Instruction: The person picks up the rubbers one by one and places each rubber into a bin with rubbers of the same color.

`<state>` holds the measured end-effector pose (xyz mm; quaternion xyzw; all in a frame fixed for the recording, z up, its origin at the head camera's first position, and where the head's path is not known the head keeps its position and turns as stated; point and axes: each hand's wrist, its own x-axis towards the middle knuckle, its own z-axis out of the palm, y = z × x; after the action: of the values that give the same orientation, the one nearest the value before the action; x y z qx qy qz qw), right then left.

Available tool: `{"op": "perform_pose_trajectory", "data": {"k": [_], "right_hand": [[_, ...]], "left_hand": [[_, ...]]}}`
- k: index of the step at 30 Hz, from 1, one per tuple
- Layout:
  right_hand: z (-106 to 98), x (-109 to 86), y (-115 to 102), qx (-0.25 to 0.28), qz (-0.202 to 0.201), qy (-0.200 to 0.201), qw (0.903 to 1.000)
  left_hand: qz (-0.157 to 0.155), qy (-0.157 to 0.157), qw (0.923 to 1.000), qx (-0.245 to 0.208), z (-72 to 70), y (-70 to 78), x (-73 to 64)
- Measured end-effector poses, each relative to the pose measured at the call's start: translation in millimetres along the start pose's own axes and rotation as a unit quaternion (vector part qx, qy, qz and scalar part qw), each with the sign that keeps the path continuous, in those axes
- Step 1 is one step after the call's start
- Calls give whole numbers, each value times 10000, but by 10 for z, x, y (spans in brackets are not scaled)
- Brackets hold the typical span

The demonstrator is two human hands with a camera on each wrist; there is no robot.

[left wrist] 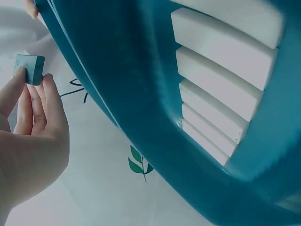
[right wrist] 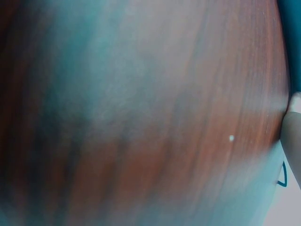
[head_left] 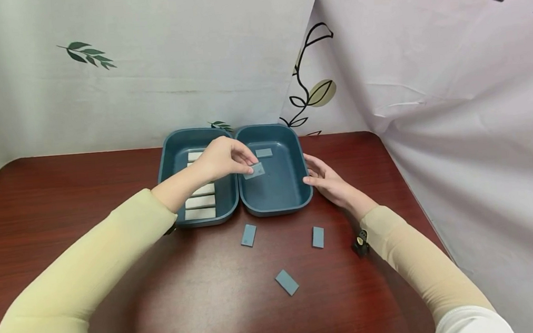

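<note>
My left hand (head_left: 227,158) pinches a small blue-grey rectangular block (head_left: 254,170) between thumb and fingers, above the left part of the right-hand blue tray (head_left: 277,206). In the left wrist view the block (left wrist: 30,68) shows faint marks on its face. Inside that tray, near its back wall, lies another blue-grey block (head_left: 264,153). My right hand (head_left: 327,179) rests against the tray's outer right side; the right wrist view catches only a fingertip (right wrist: 292,123) beside it. My left forearm partly covers the left-hand blue tray (head_left: 165,167), which holds a column of several white blocks (head_left: 201,213).
On the reddish-brown wooden table (head_left: 202,299), in front of the trays, lie three loose blue-grey blocks: one left (head_left: 249,235), one right (head_left: 318,237), one nearer (head_left: 287,282). The trays stand side by side at the back edge, near a white patterned curtain (head_left: 181,63).
</note>
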<state>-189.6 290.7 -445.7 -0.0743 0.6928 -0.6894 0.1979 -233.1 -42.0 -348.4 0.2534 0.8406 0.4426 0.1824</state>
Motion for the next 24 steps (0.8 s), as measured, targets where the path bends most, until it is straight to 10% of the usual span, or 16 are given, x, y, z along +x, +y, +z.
{"op": "perform_pose_trajectory", "data": {"k": [24], "right_hand": [[4,10,6,54,-24,11,10000]], "left_hand": [[88,-81,9936,1122,81,-76,577]]}}
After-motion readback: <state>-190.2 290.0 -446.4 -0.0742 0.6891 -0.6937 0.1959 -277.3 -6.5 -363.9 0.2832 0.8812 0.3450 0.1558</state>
